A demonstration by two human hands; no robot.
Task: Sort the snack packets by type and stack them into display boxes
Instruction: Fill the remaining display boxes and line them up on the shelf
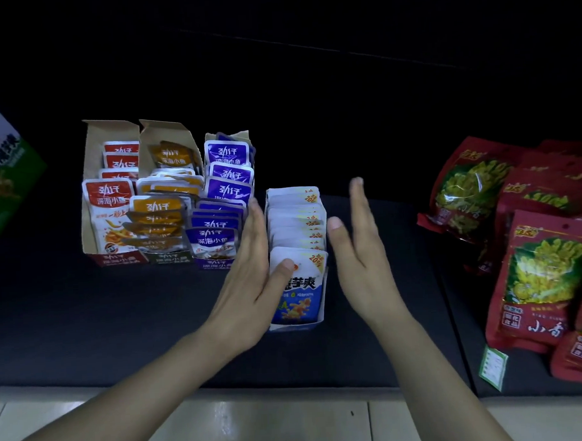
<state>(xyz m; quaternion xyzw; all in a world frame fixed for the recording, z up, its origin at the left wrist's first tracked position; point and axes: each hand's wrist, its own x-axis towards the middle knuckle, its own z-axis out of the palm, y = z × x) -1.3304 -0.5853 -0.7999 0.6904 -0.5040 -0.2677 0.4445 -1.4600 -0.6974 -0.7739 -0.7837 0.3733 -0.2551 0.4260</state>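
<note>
Your dark desk point(87, 312) carries red bags point(545, 269) at the right and three boxes of red, orange and purple packets point(162, 199) at the back left. Nearer you stands the blue-and-white box point(299, 325), filled with upright blue packets point(298, 276). Your left hand point(248, 275) lies flat against its left side, fingers straight and together, thumb on the front packet. Your right hand point(364, 250) is spread flat just beside it, holding nothing.
</note>
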